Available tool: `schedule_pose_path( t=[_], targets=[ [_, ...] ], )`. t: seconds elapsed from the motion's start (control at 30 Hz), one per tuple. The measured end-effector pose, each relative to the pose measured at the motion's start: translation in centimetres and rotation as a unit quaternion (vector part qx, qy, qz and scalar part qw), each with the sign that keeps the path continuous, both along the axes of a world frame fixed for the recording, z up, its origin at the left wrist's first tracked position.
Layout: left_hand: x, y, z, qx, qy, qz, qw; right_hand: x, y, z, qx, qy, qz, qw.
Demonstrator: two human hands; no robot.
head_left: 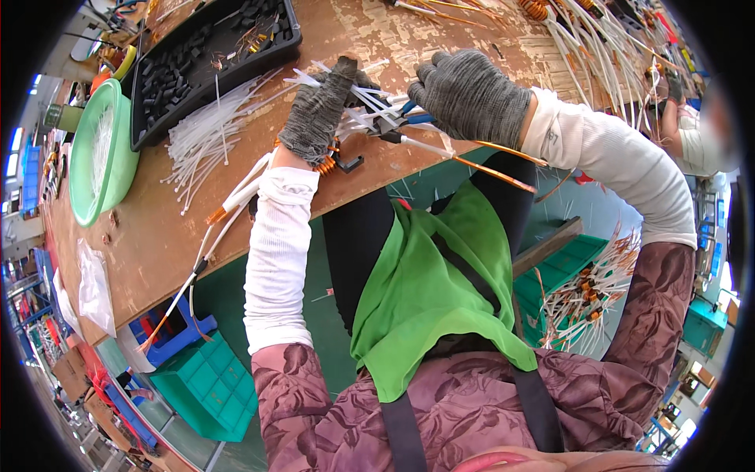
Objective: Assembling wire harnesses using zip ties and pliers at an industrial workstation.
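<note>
My left hand point(318, 114), in a grey knit glove, is closed around a wire coil assembly. Below its fingers show orange copper windings point(326, 164) and a black clip-like piece point(350, 164). White-sleeved leads with bare copper ends point(491, 175) stretch right from it, and more leads point(232, 206) hang down to the left. White cable tie tails point(303, 77) stick out near the fingers. My right hand point(476, 96), also gloved, is closed on blue-handled cutters point(418, 119). Their grey jaws point(385, 122) lie among the white strips beside my left hand; the exact contact is hidden.
Loose white cable ties point(200, 130) lie left, beside a black tray point(216, 75) of black parts and a green basin point(118, 165). Finished-looking coils with white leads point(582, 55) are piled far right. Green crates point(208, 385) stand below the table; another person point(696, 138) is at right.
</note>
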State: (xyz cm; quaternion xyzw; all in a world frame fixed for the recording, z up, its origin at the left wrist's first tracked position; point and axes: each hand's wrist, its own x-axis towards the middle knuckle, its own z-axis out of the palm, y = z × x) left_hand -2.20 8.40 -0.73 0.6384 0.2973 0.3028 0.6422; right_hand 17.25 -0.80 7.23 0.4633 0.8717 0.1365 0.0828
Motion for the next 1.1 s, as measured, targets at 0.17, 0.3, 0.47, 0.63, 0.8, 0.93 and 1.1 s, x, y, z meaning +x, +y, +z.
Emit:
schedule_pose_path(
  t=[0.17,0.3,0.47,0.63,0.8,0.93,1.1],
  targets=[
    [-0.5,0.1,-0.5,-0.078,-0.071,0.005,0.994,0.8,0.6,0.5,0.043,-0.020,-0.010,0.999],
    [-0.6,0.0,0.8,-0.127,-0.079,-0.009,0.989,0.0,1.0,1.1,0.108,-0.036,0.018,0.993],
    [-0.7,0.6,-0.8,0.051,-0.013,0.025,0.998,-0.5,1.3,-0.4,0.164,-0.028,0.071,0.983],
    [-0.6,-0.1,1.0,-0.125,-0.049,0.024,0.991,-1.3,0.9,-0.4,0.105,-0.010,0.039,0.994],
    [-0.7,0.3,0.2,-0.146,-0.121,0.022,0.982,-0.3,0.2,1.0,-0.006,0.007,-0.046,0.999],
    [-1.1,0.5,-0.1,-0.175,-0.127,0.021,0.976,1.0,1.2,0.8,0.150,-0.030,0.015,0.988],
    [-0.7,0.4,0.1,-0.161,-0.113,0.019,0.980,0.3,1.9,-0.5,0.189,-0.019,0.053,0.980]
  ],
)
